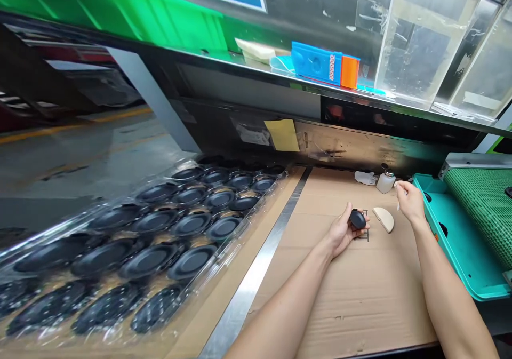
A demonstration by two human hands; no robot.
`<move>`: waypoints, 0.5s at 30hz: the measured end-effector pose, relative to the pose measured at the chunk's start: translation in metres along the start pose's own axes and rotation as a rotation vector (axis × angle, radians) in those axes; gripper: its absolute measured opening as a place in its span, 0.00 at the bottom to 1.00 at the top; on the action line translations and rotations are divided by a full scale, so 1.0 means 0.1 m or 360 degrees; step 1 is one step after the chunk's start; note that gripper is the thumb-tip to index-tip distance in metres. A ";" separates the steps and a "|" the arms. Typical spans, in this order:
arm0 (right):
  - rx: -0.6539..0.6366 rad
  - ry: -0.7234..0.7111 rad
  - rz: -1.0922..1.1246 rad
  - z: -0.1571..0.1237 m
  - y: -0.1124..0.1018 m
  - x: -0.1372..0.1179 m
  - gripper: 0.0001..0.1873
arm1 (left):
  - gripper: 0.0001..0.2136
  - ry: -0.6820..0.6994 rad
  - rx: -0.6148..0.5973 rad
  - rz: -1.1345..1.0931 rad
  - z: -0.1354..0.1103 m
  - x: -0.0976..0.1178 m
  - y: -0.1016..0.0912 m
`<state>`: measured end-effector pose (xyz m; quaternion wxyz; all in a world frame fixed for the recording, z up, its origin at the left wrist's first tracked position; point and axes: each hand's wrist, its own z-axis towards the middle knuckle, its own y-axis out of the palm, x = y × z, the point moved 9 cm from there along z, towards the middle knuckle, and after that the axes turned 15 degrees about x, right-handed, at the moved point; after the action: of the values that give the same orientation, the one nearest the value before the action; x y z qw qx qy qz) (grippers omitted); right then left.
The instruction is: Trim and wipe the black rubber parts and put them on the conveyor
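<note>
My left hand (pixel 343 231) is closed around a small black rounded part (pixel 357 219), held a little above the cardboard-covered table. To the right of it a cream half-round pad (pixel 384 220) lies on the cardboard (pixel 340 295). My right hand (pixel 410 201) is raised beside a small white pump bottle (pixel 385 182), its fingers pinched together. A bit of something whitish shows at those fingertips, too small to name. A crumpled white cloth or tissue (pixel 365 177) lies left of the bottle.
At left, clear plastic trays (pixel 236 241) hold rows of black oval parts (pixel 193 261). A turquoise bin (pixel 460 257) with a few black pieces stands at right, against a green conveyor belt (pixel 484 204). Overhead, a metal ledge carries a blue and orange box (pixel 320 64).
</note>
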<state>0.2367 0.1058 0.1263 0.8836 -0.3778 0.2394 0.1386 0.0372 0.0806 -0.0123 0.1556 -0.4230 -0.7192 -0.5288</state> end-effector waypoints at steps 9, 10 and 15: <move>-0.0287 -0.0254 -0.0574 0.90 0.45 -0.04 0.15 | 0.23 -0.0024 -0.0046 -0.0062 -0.02 0.02 0.05; -0.0326 -0.0289 -0.0599 0.92 0.48 -0.05 0.15 | 0.23 -0.0020 -0.0051 -0.0062 -0.02 0.02 0.05; -0.0396 -0.0352 -0.0655 0.97 0.55 -0.05 0.15 | 0.23 0.0014 -0.0077 -0.0043 -0.03 0.05 0.07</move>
<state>0.2401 0.2142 0.1536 0.8607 -0.5069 0.0406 0.0247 0.0392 0.0811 -0.0030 0.1415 -0.4146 -0.7112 -0.5499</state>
